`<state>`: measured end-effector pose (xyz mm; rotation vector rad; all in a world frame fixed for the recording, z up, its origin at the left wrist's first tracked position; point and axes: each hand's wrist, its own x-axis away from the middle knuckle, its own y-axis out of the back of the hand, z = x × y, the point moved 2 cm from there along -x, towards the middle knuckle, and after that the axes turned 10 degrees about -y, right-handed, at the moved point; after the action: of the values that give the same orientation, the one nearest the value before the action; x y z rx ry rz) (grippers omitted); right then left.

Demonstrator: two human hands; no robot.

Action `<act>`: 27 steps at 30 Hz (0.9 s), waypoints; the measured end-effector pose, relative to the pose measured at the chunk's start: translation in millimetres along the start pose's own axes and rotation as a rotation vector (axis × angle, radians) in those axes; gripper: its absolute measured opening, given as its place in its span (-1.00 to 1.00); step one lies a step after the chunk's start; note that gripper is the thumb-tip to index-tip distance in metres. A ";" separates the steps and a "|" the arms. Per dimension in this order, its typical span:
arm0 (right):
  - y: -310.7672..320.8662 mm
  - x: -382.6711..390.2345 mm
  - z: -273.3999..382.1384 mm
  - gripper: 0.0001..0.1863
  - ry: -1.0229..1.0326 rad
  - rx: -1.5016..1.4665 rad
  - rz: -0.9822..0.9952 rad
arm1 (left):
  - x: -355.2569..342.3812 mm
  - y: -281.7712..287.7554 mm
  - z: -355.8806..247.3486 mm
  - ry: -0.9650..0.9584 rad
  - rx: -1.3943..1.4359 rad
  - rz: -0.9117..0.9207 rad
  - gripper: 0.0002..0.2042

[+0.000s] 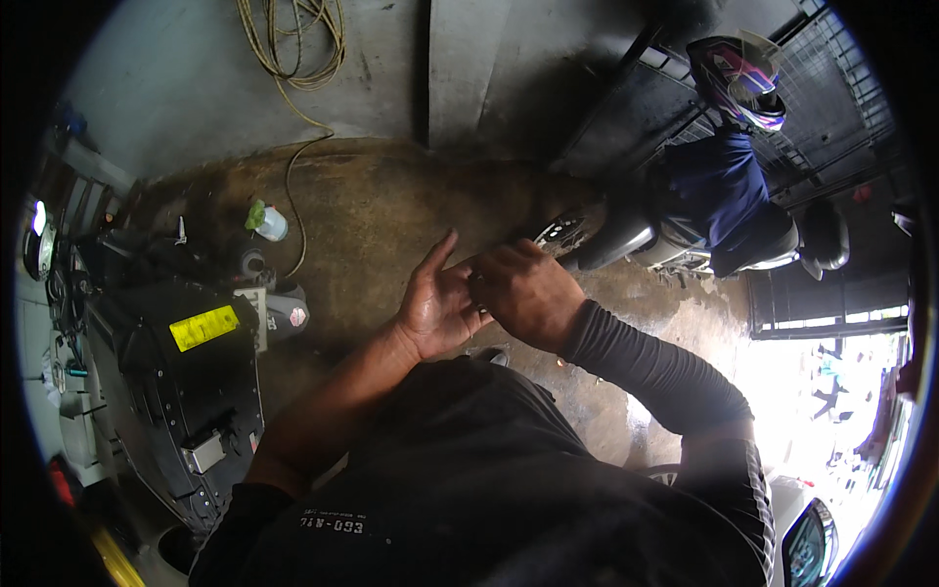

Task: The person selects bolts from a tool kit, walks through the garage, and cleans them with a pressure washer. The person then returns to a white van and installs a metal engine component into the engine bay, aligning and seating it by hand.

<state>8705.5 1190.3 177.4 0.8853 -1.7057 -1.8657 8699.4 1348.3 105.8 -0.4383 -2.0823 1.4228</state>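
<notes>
My left hand [433, 308] is palm up near the middle, thumb raised and spread, its fingers partly covered by my right hand. My right hand [523, 293], below a dark sleeve [650, 377], is curled over the fingers of the left; whatever it grips, if anything, is hidden. Both hands are held in front of my dark shirt [460, 440], above the stained concrete floor [367, 235].
A motorbike [626, 240] with a navy jacket [729, 201] and helmet [743, 83] stands at right. At left are a black machine [161, 382] with a yellow label and a plastic container [269, 223]. A coiled hose [308, 39] hangs above. A bright doorway [812, 391] opens at lower right.
</notes>
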 end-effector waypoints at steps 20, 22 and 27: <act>-17.1 -45.0 10.8 -0.69 0.425 0.093 0.072 | 27.6 17.2 -20.9 -0.042 -0.004 -0.139 -0.19; -16.2 -53.1 12.1 -0.65 0.441 0.036 0.003 | 27.8 27.7 -24.2 -0.062 0.013 -0.097 -0.17; -17.6 -66.6 20.7 -0.62 0.408 -0.033 -0.008 | 29.9 52.1 -40.5 -0.046 0.175 0.186 -0.29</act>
<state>8737.9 1254.2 170.6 1.1664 -1.4176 -1.5766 8698.6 1414.6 76.7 -0.5433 -1.9728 1.7217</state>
